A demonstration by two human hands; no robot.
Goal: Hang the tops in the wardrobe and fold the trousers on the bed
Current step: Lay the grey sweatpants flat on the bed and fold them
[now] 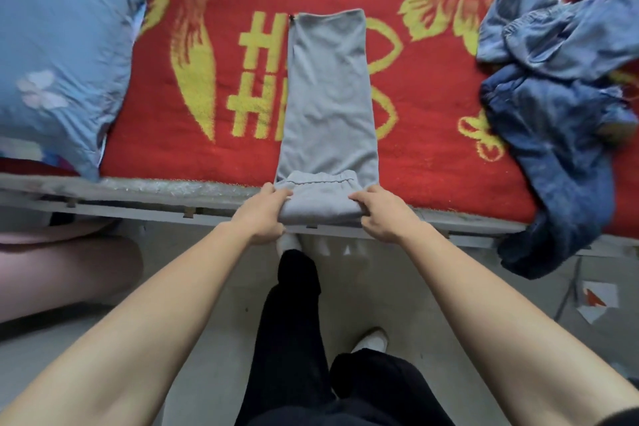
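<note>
Head view: we grip the grey trousers with left hand and right hand; the trousers partly hide the blanket lettering.

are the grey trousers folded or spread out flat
Partly folded. The grey trousers lie as one narrow strip on the blanket; the left hand and right hand grip the waistband end, turned over once.
</note>
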